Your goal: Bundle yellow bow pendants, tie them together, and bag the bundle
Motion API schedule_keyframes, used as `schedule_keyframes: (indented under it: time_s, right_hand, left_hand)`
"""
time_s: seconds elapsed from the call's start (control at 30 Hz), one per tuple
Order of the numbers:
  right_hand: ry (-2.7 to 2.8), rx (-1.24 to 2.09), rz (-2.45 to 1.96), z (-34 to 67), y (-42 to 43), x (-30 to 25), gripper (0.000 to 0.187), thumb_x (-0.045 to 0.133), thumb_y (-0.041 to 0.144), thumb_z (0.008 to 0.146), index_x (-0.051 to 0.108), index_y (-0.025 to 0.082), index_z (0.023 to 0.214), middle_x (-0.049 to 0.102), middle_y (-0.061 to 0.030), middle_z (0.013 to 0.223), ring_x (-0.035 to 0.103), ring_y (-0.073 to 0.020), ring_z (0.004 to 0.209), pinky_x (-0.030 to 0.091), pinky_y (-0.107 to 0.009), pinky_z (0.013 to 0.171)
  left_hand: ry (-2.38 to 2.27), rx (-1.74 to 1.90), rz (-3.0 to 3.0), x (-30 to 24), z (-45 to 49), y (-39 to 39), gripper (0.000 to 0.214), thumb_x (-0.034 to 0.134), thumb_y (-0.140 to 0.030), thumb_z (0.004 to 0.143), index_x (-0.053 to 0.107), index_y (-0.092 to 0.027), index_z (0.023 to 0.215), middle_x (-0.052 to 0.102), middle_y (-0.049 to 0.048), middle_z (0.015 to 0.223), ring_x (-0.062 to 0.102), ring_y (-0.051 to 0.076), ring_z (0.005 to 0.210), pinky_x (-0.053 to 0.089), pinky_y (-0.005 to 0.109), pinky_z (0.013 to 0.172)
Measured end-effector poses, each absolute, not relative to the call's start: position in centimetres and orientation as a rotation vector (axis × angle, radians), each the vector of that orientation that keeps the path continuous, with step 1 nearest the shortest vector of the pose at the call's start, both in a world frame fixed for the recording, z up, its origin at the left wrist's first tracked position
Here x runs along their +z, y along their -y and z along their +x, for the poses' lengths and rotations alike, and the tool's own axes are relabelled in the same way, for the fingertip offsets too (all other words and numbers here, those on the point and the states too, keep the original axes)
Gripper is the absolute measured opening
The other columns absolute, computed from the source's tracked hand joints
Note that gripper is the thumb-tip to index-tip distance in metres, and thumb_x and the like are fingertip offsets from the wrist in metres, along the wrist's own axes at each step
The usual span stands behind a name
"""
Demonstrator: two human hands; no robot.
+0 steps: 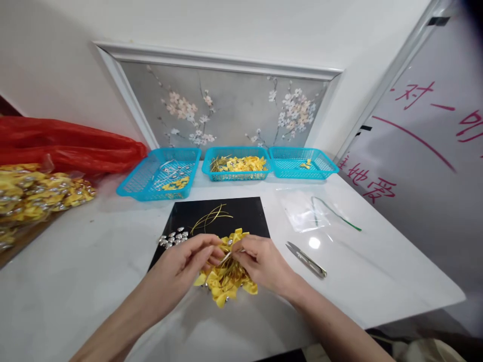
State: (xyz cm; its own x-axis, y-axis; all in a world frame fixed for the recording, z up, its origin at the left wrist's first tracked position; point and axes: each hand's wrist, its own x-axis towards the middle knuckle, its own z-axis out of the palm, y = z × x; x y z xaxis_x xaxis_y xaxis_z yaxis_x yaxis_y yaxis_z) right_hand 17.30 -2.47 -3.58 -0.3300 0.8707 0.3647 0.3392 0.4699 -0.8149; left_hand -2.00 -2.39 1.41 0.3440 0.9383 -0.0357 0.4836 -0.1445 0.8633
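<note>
A bunch of yellow ribbon flowers [221, 289] with silver beads and gold wire stems is between my hands, over the near edge of a black mat [245, 213]. My right hand [260, 259] is closed in a pinch on a thin white strip [225, 258] at the stems. Beside the bunch, my left hand [192, 259] has its fingers curled in at the other end of the strip; what they grip is hidden. Silver heart-shaped beads [174, 238] lie at the mat's left side. Several loose gold wires [211, 218] lie on the mat.
Three blue baskets [130, 187] stand along the wall, with yellow ribbon pieces in them. Thread snips [307, 260] lie at right, near a clear bag [298, 211] and a green tie [339, 216]. Bagged yellow flowers [37, 193] and red plastic [68, 146] are at left.
</note>
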Motion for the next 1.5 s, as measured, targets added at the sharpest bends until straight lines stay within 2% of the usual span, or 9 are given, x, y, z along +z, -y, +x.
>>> schedule_keyframes:
  time_s: [0.17, 0.27, 0.4, 0.5, 0.63, 0.83, 1.0, 1.3, 1.5]
  right_hand:
    - [1.843, 0.834, -1.022, 17.0, 2.7, -3.4, 0.018, 0.049, 0.008, 0.081, 0.063, 0.02, 0.082, 0.062, -0.0024, 0.079, 0.057, -0.0154, 0.073, 0.042, -0.025, 0.064]
    - [1.809, 0.855, -1.044, 16.9, 2.7, -3.2, 0.015, 0.05, 0.012, 0.082, 0.062, 0.019, 0.08, 0.06, -0.0018, 0.075, 0.055, -0.0144, 0.067, 0.04, -0.024, 0.06]
    - [1.702, 0.99, -1.055, 16.8, 2.7, -3.8, 0.012, 0.05, 0.019, 0.083, 0.061, 0.02, 0.082, 0.055, 0.0004, 0.068, 0.046, -0.0121, 0.056, 0.035, -0.023, 0.053]
    - [1.599, 1.112, -1.032, 16.6, 2.5, -4.7, 0.011, 0.05, 0.022, 0.084, 0.06, 0.02, 0.084, 0.054, 0.0007, 0.07, 0.042, -0.0106, 0.054, 0.033, -0.022, 0.051]
    - [1.506, 1.224, -1.011, 16.6, 2.4, -5.3, 0.011, 0.052, 0.025, 0.083, 0.06, 0.019, 0.087, 0.047, 0.0036, 0.061, 0.036, -0.0093, 0.051, 0.028, -0.021, 0.048]
    - [1.459, 1.334, -0.993, 17.3, 2.3, -4.1, 0.017, 0.051, 0.031, 0.085, 0.06, 0.019, 0.091, 0.041, 0.0053, 0.058, 0.033, -0.0087, 0.049, 0.026, -0.021, 0.046]
    - [1.261, 1.48, -0.945, 18.1, 2.2, -2.5, 0.028, 0.045, 0.042, 0.088, 0.06, 0.018, 0.091, 0.042, 0.0049, 0.054, 0.038, -0.0099, 0.05, 0.028, -0.022, 0.048]
    - [1.523, 1.407, -0.907, 17.7, 1.2, -0.8, 0.027, 0.04, 0.034, 0.092, 0.062, 0.02, 0.099, 0.044, 0.0045, 0.057, 0.041, -0.0093, 0.053, 0.032, -0.022, 0.052]
    - [1.731, 1.337, -0.821, 16.8, 0.2, 0.1, 0.03, 0.035, 0.029, 0.094, 0.06, 0.022, 0.111, 0.045, 0.0042, 0.059, 0.045, -0.0102, 0.055, 0.037, -0.024, 0.054]
  left_hand:
    - [-1.257, 0.588, 1.869, 1.7, -0.9, 2.3, 0.014, 0.057, -0.027, 0.075, 0.07, -0.022, 0.072, 0.063, -0.0026, 0.057, 0.057, 0.015, 0.052, 0.041, 0.022, 0.045]
    - [-1.221, 0.538, 1.894, 1.4, -0.6, 2.2, 0.02, 0.056, -0.026, 0.076, 0.069, -0.021, 0.061, 0.06, -0.0026, 0.053, 0.054, 0.014, 0.05, 0.039, 0.021, 0.044]
    - [-1.199, 0.644, 1.795, 0.5, -0.1, 2.2, 0.017, 0.058, -0.026, 0.075, 0.073, -0.022, 0.067, 0.069, 0.0028, 0.082, 0.063, 0.02, 0.074, 0.05, 0.026, 0.064]
    - [-1.196, 0.723, 1.685, -0.2, 0.4, 2.3, 0.014, 0.061, -0.027, 0.075, 0.074, -0.022, 0.07, 0.068, 0.0055, 0.1, 0.063, 0.022, 0.09, 0.05, 0.031, 0.078]
    - [-1.218, 0.72, 1.632, -1.0, 0.5, 2.3, 0.013, 0.064, -0.029, 0.073, 0.074, -0.021, 0.071, 0.071, 0.0043, 0.08, 0.064, 0.021, 0.077, 0.052, 0.03, 0.069]
    - [-1.263, 0.781, 1.57, -2.3, 0.5, 2.0, 0.017, 0.065, -0.034, 0.074, 0.074, -0.021, 0.08, 0.073, 0.0046, 0.084, 0.065, 0.021, 0.078, 0.052, 0.03, 0.07]
    - [-1.269, 0.763, 1.567, -2.4, 0.6, 1.8, 0.017, 0.065, -0.034, 0.074, 0.071, -0.019, 0.079, 0.071, 0.0036, 0.079, 0.064, 0.02, 0.073, 0.051, 0.029, 0.066]
    - [-1.232, 0.625, 1.626, -0.9, 1.4, 1.5, 0.015, 0.061, -0.03, 0.073, 0.069, -0.018, 0.075, 0.065, 0.0015, 0.069, 0.059, 0.018, 0.065, 0.045, 0.027, 0.059]
    - [-1.229, 0.593, 1.646, -0.9, 1.2, 1.4, 0.02, 0.061, -0.032, 0.073, 0.06, -0.017, 0.061, 0.049, -0.0043, 0.051, 0.043, 0.012, 0.049, 0.031, 0.023, 0.045]
